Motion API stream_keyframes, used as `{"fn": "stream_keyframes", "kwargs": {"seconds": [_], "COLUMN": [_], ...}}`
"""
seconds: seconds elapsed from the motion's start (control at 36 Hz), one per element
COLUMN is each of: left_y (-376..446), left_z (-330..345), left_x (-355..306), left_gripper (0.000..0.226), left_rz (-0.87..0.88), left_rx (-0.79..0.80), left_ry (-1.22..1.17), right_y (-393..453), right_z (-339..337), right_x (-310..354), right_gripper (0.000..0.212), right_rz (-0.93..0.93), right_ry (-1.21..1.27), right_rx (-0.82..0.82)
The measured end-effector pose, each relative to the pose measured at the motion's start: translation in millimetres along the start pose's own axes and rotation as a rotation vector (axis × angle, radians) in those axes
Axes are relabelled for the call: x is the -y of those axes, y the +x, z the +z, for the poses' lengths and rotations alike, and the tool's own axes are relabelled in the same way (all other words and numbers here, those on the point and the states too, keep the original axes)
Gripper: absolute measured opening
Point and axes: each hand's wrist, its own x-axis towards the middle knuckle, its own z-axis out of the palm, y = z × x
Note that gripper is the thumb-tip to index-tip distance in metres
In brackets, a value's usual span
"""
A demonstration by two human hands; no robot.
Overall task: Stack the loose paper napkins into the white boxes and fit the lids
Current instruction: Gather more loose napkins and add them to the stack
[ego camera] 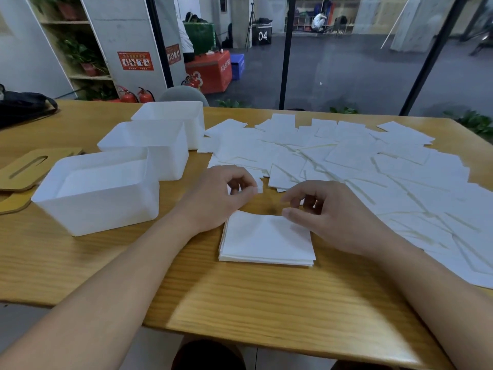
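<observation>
A small neat stack of white napkins (266, 241) lies on the wooden table (266, 303) in front of me. My left hand (221, 196) hovers at the stack's far left corner, its fingers loosely curled and holding nothing that I can see. My right hand (330, 217) is at the far right corner, fingers loosely curled, thumb tip touching the top napkin. Many loose napkins (346, 161) are spread over the right half of the table. Three lidless white boxes stand at the left: near (98, 206), middle (165, 156) and far (186, 116).
Wooden lids with slots (24, 169) lie at the table's left edge beside the near box. A black bag (21, 105) sits at the far left corner. A grey chair back (184, 94) stands behind the table, with glass walls beyond.
</observation>
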Motion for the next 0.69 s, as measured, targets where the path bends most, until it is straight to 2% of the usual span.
{"fn": "stream_keyframes", "kwargs": {"seconds": [0.17, 0.28, 0.33, 0.42, 0.5, 0.69], "left_y": [0, -1, -1, -4, -4, 0], "left_z": [11, 12, 12, 13, 13, 4], "left_x": [-15, -18, -18, -18, -21, -11], "left_gripper": [0.008, 0.006, 0.004, 0.010, 0.010, 0.009], "left_rz": [0.081, 0.126, 0.144, 0.165, 0.176, 0.107], "left_rx": [0.039, 0.026, 0.047, 0.091, 0.106, -0.068], "left_ry": [-0.191, -0.200, -0.185, -0.179, -0.184, -0.166], "right_y": [4, 4, 4, 5, 3, 4], "right_z": [6, 9, 9, 9, 9, 5], "right_x": [13, 17, 17, 18, 19, 16], "right_gripper": [0.049, 0.064, 0.056, 0.029, 0.021, 0.011], "right_rz": [0.026, 0.043, 0.043, 0.004, -0.019, 0.022], "right_ry": [0.285, 0.324, 0.331, 0.334, 0.300, 0.319], "right_rx": [-0.017, 0.013, 0.028, 0.064, 0.064, -0.160]}}
